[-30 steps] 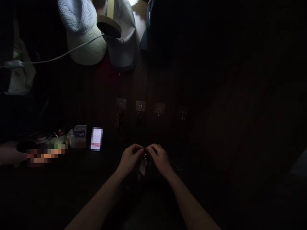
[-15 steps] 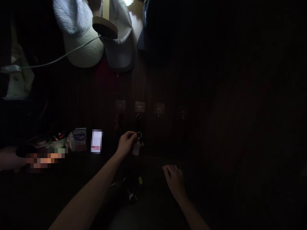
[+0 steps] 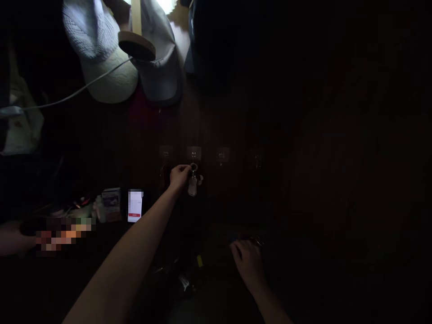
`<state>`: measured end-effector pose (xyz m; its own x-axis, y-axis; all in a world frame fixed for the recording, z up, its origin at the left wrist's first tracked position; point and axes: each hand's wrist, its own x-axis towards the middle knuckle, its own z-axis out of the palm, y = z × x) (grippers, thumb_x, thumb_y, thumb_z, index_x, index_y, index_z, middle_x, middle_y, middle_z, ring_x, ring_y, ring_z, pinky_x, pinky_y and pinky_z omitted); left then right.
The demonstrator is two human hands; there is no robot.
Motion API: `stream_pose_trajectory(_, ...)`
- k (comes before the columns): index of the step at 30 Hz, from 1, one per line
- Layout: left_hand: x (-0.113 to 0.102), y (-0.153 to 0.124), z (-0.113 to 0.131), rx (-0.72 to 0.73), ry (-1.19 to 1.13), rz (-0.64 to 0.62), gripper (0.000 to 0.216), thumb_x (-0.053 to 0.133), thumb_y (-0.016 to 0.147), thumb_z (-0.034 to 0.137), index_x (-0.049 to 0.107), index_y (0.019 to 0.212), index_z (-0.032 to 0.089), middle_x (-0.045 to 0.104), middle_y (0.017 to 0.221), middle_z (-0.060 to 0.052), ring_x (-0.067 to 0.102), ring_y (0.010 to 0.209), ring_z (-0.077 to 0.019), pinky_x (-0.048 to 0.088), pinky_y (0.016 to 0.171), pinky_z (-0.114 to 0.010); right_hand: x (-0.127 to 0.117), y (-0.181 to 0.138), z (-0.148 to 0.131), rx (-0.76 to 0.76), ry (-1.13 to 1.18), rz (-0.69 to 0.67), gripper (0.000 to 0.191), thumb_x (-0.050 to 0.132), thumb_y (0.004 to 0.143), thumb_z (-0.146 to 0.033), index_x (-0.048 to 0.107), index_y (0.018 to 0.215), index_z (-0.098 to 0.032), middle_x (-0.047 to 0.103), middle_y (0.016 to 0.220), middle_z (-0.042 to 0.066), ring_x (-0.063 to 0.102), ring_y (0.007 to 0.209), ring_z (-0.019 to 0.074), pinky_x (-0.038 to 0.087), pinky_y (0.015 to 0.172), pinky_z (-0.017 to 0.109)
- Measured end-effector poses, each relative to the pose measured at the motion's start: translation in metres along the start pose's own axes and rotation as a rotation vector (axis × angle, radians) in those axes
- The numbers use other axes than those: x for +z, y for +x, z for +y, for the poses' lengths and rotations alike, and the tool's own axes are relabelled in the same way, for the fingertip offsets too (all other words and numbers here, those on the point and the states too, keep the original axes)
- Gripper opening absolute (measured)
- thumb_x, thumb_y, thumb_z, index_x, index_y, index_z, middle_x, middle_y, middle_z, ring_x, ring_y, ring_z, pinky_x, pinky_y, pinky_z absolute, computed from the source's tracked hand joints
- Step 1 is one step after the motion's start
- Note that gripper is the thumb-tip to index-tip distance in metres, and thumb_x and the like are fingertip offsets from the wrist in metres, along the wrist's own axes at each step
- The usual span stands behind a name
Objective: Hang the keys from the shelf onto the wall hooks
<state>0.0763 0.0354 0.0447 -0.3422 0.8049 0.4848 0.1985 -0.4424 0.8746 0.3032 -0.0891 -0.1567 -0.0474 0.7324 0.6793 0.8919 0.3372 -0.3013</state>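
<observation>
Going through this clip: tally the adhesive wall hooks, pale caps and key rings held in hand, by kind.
Adhesive wall hooks: 4
Pale caps: 2
Key ring in left hand: 1
Total: 7

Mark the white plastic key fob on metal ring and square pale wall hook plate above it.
White plastic key fob on metal ring (image 3: 192,187): head view, lower body.
Square pale wall hook plate (image 3: 194,153): head view, centre.

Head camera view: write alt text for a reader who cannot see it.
The left hand holds a key ring with a pale fob up to a row of wall hooks in dim light. The right hand is lower, apart. Two pale caps hang above.
</observation>
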Motion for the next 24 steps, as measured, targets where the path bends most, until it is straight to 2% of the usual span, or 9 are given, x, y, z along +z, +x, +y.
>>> stream_pose_trajectory(9, 0.01, 0.014, 0.0, -0.034, 0.13, 0.068, 0.022, 0.059, 0.068, 0.029, 0.07, 0.08, 0.015, 0.072, 0.085, -0.01, 0.065, 0.082, -0.0223, 0.046, 0.067, -0.027, 0.001, 0.001, 0.001, 0.024, -0.002, 0.018, 0.028, 0.037, 0.09, -0.024, 0.061, 0.076, -0.023, 0.067, 0.079, 0.001, 0.057, 0.08, 0.0168, 0.033, 0.074, 0.03)
stream_pose_trajectory(16, 0.008, 0.007, 0.002, -0.027, 0.202, 0.092, 0.016, 0.063, 0.065, 0.029, 0.069, 0.075, 0.017, 0.072, 0.086, -0.009, 0.065, 0.083, -0.0229, 0.045, 0.069, -0.028, 0.0, 0.0, 0.0, 0.028, -0.008, 0.017, 0.025, 0.04, 0.088, -0.024, 0.062, 0.076, -0.024, 0.067, 0.079, 0.001, 0.057, 0.08, 0.0172, 0.033, 0.074, 0.03)
stream_pose_trajectory(24, 0.001, -0.002, -0.008, -0.007, 0.23, 0.085, 0.021, 0.063, 0.067, 0.035, 0.068, 0.076, 0.017, 0.071, 0.085, -0.009, 0.063, 0.083, -0.0229, 0.044, 0.071, -0.029, -0.002, 0.0, -0.001, 0.027, -0.004, 0.034, 0.027, 0.038, 0.089, -0.023, 0.061, 0.075, -0.023, 0.067, 0.078, 0.001, 0.057, 0.08, 0.0172, 0.033, 0.074, 0.03)
